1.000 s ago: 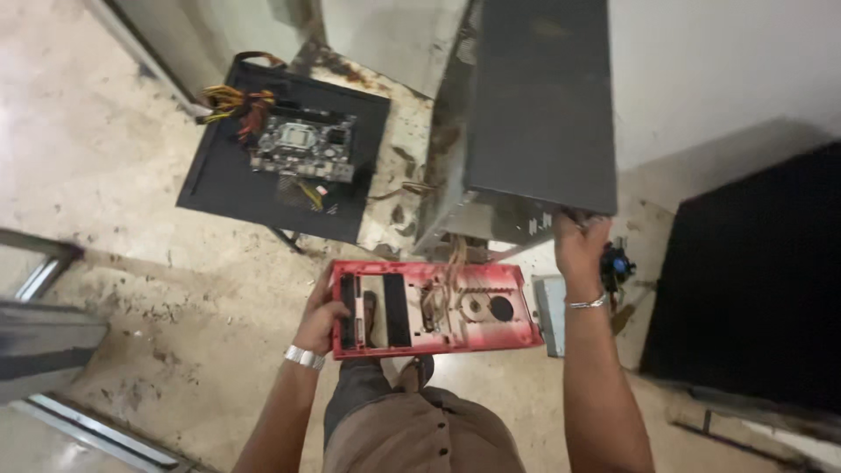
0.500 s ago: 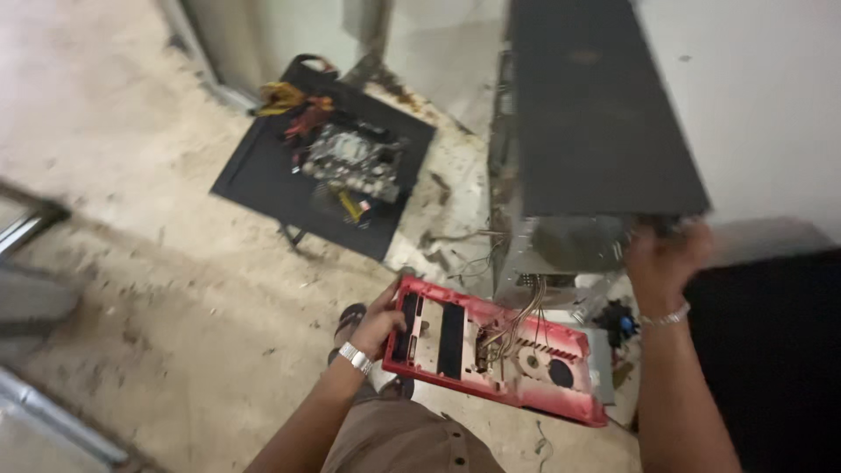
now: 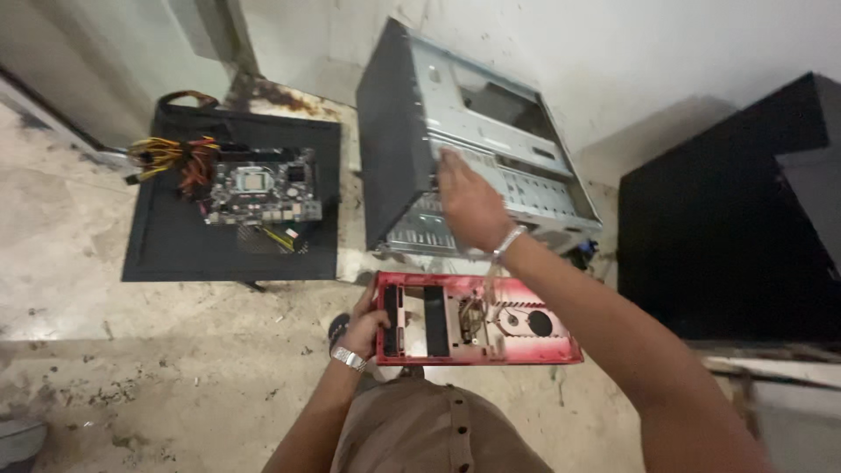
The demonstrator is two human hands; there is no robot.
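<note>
- My left hand (image 3: 366, 328) has its fingers curled over the left edge of the red front panel (image 3: 473, 320), gripping it; the panel is flat moulded plastic with long slots and a round hole, held level above my lap.
- My right hand (image 3: 469, 203) lies with fingers spread flat against the bare metal computer case (image 3: 464, 158), a grey steel box with a dark side and punched openings, standing on the floor just beyond the panel.
- Left of the case, a green motherboard (image 3: 263, 188) with yellow and orange wires (image 3: 171, 158) rests on a black flat panel (image 3: 175, 245).
- The floor (image 3: 131, 350) is pale stone, stained and gritty; a white wall rises behind.
- Half a second ago my right hand held the case's lower corner; now it rests higher, on its open face.
</note>
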